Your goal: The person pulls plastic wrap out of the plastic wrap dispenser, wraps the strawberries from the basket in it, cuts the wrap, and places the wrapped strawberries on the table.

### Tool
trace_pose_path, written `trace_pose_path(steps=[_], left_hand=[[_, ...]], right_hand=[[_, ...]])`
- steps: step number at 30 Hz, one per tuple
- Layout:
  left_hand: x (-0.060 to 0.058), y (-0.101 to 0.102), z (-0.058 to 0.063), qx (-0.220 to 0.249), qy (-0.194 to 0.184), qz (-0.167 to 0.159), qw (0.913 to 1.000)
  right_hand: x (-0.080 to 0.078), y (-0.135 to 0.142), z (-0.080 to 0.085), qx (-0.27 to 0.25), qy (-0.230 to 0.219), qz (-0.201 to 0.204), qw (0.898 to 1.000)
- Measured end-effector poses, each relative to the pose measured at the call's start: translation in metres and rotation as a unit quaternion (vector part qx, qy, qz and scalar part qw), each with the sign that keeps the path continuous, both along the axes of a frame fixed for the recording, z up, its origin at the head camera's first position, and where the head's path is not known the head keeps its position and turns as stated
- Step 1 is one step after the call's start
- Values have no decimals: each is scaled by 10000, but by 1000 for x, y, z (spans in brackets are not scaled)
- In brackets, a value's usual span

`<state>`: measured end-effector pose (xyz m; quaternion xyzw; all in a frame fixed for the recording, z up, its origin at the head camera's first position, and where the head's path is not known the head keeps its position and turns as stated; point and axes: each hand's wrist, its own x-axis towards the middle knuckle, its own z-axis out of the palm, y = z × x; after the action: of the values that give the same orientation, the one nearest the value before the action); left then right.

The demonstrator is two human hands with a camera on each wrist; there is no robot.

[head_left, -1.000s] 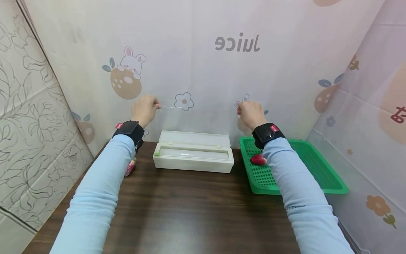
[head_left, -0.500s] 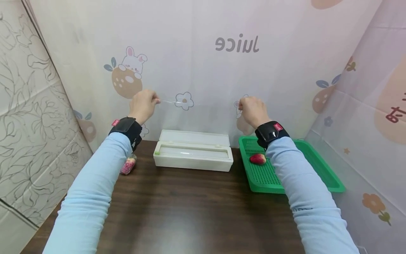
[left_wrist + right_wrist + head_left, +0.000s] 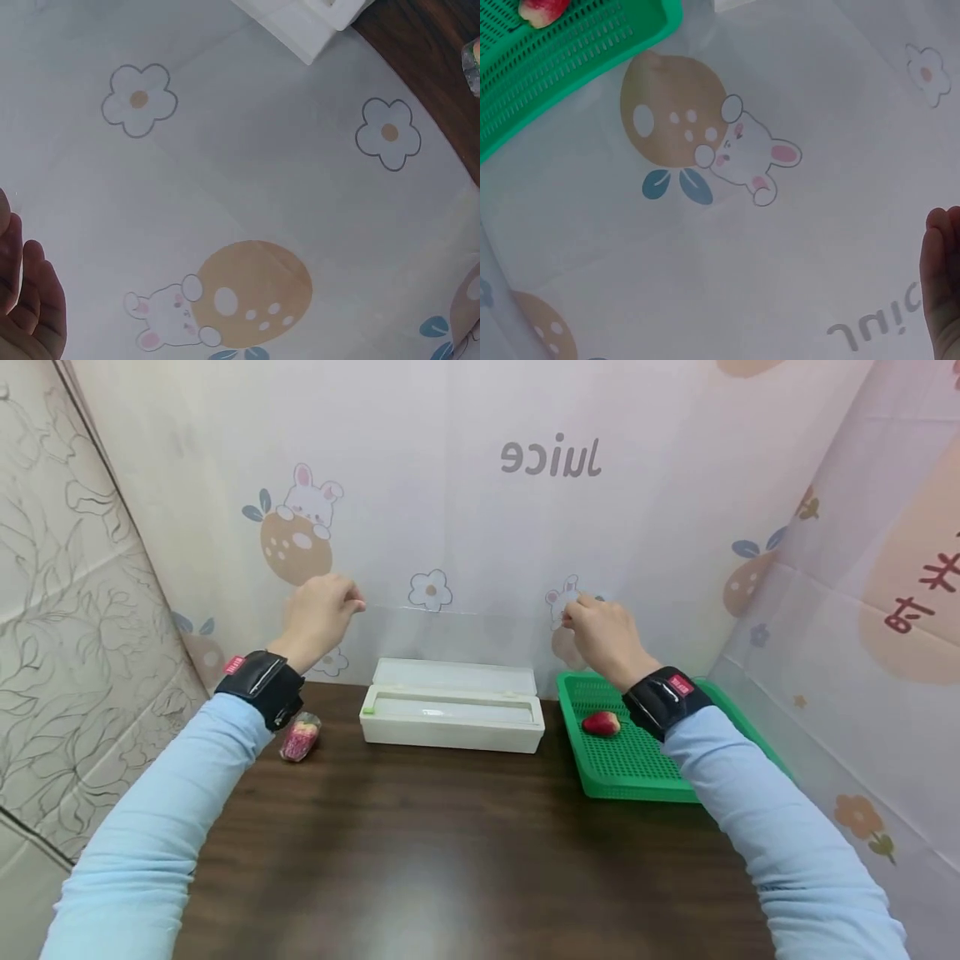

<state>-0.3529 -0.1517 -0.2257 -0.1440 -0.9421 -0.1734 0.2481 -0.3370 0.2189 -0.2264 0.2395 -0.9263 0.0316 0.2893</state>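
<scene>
A sheet of clear cling film is stretched in the air between the two hands; only its thin shiny edge shows. My left hand pinches the film's left end with thumb and fingertips. The right hand pinches the opposite end at about the same height. Below the film stands a white cling film dispenser box with its lid raised. In each wrist view only part of the left hand and right hand shows at the frame's edge, the film being barely visible.
On the right, a green basket holds a red and pale fruit, partly behind the right arm. A fruit wrapped in clear film lies left of the dispenser on the dark wooden table. A printed curtain hangs close behind.
Both forearms have swung outward a little and the head view has shifted slightly. The wrapped fruit is now less covered by the left arm. The film stays held between both hands.
</scene>
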Motion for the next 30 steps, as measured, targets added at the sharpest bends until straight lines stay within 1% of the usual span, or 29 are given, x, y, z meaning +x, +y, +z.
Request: trace_pose_path(steps=[3, 6, 11, 15, 19, 22, 25, 30], left_hand=[[8, -1, 1, -87, -32, -67, 9999], [19, -1, -2, -132, 12, -253, 9996], [39, -8, -14, -122, 232, -638, 9976], [58, -16, -27, -164, 604, -893, 9940], [77, -23, -45, -360, 1139, -1126, 9864], [91, -26, -62, -492, 1392, -1276, 9808], [102, -28, -80, -535, 1516, -1462, 9761], [118, -35, -110, -550, 1555, -1771, 9703]], right_hand=[[11, 5, -2, 4, 185, 249, 9995], [22, 11, -9, 16, 423, 480, 9980], [44, 14, -21, -27, 508, 742, 9959], [62, 13, -32, -48, 523, 956, 9940], [78, 13, -47, -35, 602, 1277, 9900], [88, 15, -62, 47, 722, 1515, 9858], [98, 18, -76, 137, 729, 1685, 9829], [111, 17, -103, 336, 402, 1912, 9802]])
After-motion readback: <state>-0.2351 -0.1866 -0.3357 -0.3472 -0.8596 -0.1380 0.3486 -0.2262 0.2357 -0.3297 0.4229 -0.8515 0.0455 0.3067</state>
